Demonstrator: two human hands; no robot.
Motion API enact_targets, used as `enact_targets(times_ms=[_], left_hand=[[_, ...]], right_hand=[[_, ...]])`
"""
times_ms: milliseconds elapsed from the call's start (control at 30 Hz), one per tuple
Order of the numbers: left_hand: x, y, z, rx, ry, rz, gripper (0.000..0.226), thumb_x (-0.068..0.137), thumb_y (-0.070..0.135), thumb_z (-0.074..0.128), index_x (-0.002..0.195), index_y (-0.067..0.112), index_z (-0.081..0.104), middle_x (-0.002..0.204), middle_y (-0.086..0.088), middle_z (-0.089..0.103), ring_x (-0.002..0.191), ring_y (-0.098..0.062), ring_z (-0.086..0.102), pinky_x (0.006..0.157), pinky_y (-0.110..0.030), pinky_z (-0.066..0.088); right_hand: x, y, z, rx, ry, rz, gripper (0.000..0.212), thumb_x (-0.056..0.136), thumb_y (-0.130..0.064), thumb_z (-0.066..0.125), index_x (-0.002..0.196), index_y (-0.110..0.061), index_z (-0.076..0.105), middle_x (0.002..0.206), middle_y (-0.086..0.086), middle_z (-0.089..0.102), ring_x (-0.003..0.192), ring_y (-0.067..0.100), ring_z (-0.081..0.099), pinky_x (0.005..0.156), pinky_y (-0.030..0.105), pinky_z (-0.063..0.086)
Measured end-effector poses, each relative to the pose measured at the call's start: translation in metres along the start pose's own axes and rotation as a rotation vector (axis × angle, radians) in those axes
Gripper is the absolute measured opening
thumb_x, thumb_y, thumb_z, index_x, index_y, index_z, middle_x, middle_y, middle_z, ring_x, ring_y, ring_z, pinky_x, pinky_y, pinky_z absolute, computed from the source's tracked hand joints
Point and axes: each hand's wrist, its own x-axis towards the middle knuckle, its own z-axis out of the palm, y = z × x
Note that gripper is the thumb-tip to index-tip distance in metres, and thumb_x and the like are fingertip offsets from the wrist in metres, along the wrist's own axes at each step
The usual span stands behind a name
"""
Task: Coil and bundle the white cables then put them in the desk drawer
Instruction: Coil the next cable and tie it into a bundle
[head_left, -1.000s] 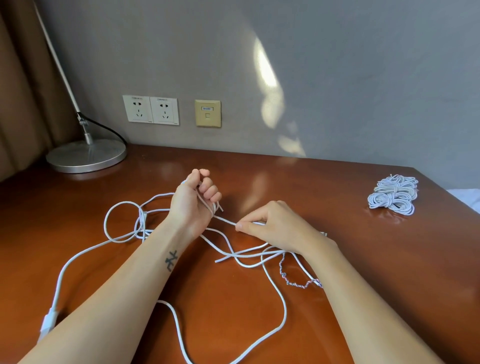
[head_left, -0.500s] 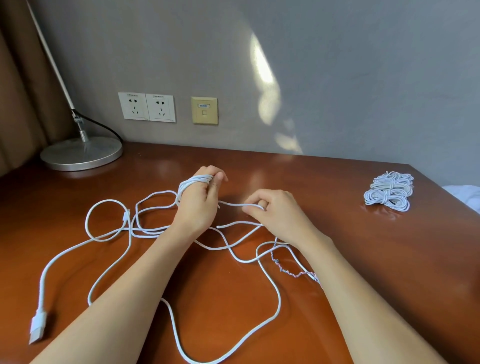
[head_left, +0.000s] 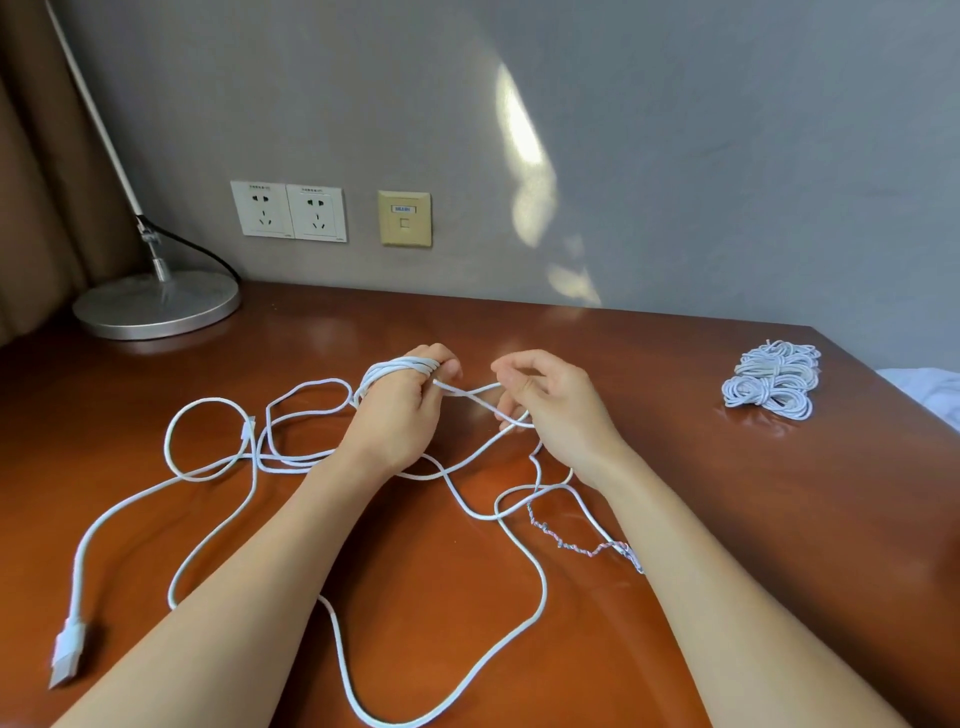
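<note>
A long white cable (head_left: 537, 582) sprawls in loose loops over the brown desk (head_left: 727, 519). Several turns of it are wound around the fingers of my left hand (head_left: 397, 410), whose thumb presses on the strands. My right hand (head_left: 550, 405) pinches the cable a short way to the right, and the strand runs taut between both hands. The cable's USB plug (head_left: 66, 649) lies at the near left. A thin multicoloured twisted tie (head_left: 576, 545) lies under my right forearm. Coiled white cable bundles (head_left: 771, 379) sit at the far right of the desk.
A desk lamp with a round metal base (head_left: 156, 306) stands at the back left, its black cord running to the wall. Wall sockets (head_left: 288, 210) and a beige data port (head_left: 404, 218) are on the grey wall. A curtain hangs at the left.
More turns of cable have gone round my left fingers. My right hand has lifted and moved up beside the left, drawing cable in. The loose loops and plug have shifted on the desk.
</note>
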Motion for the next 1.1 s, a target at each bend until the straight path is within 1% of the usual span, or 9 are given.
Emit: enact_targets(times_ms=[167,367,533,600,667,733,867,1000,1100], left_hand=[[-0.003,0.005,0.0,-0.027,-0.086,-0.069,0.028,0.11,0.03,0.041,0.088,0.023,0.057,0.075,0.001,0.058,0.07,-0.013,0.054,0.064,-0.026,0.044],[-0.003,0.007,-0.003,-0.035,-0.12,-0.095,0.03,0.109,0.042,0.039,0.095,0.024,0.057,0.068,0.001,0.053,0.064,-0.014,0.051,0.065,-0.036,0.044],[-0.003,0.008,-0.002,0.041,-0.146,-0.143,0.02,0.102,0.045,0.056,0.096,0.027,0.063,0.075,0.002,0.067,0.074,-0.015,0.065,0.07,-0.041,0.057],[-0.002,0.007,-0.001,0.091,-0.124,-0.148,0.016,0.1,0.04,0.059,0.093,0.026,0.063,0.072,0.005,0.066,0.071,-0.012,0.064,0.067,-0.04,0.057],[-0.001,0.007,0.0,0.139,-0.091,-0.146,0.015,0.1,0.035,0.061,0.089,0.025,0.062,0.066,0.007,0.061,0.063,-0.011,0.061,0.057,-0.033,0.051],[-0.001,0.007,0.0,0.184,-0.063,-0.15,0.016,0.1,0.036,0.061,0.088,0.025,0.062,0.063,0.008,0.058,0.058,-0.01,0.058,0.054,-0.025,0.041],[0.0,0.008,-0.002,0.251,-0.03,-0.162,0.031,0.097,0.049,0.06,0.079,0.024,0.063,0.059,0.004,0.058,0.058,-0.014,0.059,0.058,-0.036,0.052],[-0.002,0.01,-0.002,0.215,-0.018,-0.142,0.046,0.098,0.058,0.054,0.07,0.022,0.062,0.056,0.002,0.057,0.057,-0.017,0.058,0.059,-0.036,0.052],[-0.003,0.012,-0.001,0.181,-0.03,-0.165,0.049,0.099,0.057,0.053,0.067,0.02,0.058,0.056,0.0,0.055,0.058,-0.02,0.057,0.061,-0.037,0.048]], right_hand=[[0.0,0.0,-0.003,0.172,-0.006,0.014,0.017,0.109,-0.025,0.051,0.116,-0.025,0.066,0.085,-0.003,0.076,0.08,0.015,0.076,0.089,0.03,0.057],[0.004,0.005,-0.005,0.265,0.047,-0.035,0.018,0.108,-0.022,0.054,0.118,-0.028,0.068,0.078,-0.004,0.063,0.067,0.008,0.055,0.072,0.025,0.049],[0.005,0.009,-0.004,0.22,0.076,-0.076,0.03,0.106,-0.015,0.056,0.127,-0.035,0.064,0.096,-0.005,0.072,0.095,0.013,0.071,0.096,0.035,0.057],[0.004,0.007,-0.002,0.201,0.098,-0.11,0.03,0.107,-0.011,0.053,0.127,-0.031,0.065,0.096,-0.004,0.072,0.089,0.018,0.074,0.089,0.038,0.061],[0.003,0.005,0.001,0.124,0.143,-0.17,0.029,0.107,-0.01,0.052,0.125,-0.028,0.065,0.096,-0.006,0.073,0.077,0.012,0.07,0.076,0.029,0.06],[0.002,0.004,0.003,0.041,0.197,-0.23,0.026,0.107,-0.011,0.053,0.123,-0.025,0.067,0.097,-0.011,0.074,0.081,0.003,0.068,0.076,0.019,0.054],[0.002,0.007,0.005,-0.091,0.268,-0.316,0.021,0.105,-0.016,0.058,0.122,-0.025,0.068,0.097,-0.014,0.076,0.098,0.003,0.07,0.084,0.017,0.052],[0.005,0.012,0.0,-0.195,0.339,-0.313,0.02,0.1,-0.03,0.066,0.12,-0.028,0.068,0.085,-0.015,0.07,0.081,0.003,0.068,0.072,0.01,0.048],[0.007,0.016,-0.001,-0.279,0.352,-0.28,0.021,0.1,-0.043,0.063,0.115,-0.03,0.069,0.075,-0.015,0.065,0.073,0.006,0.065,0.066,0.019,0.049]])
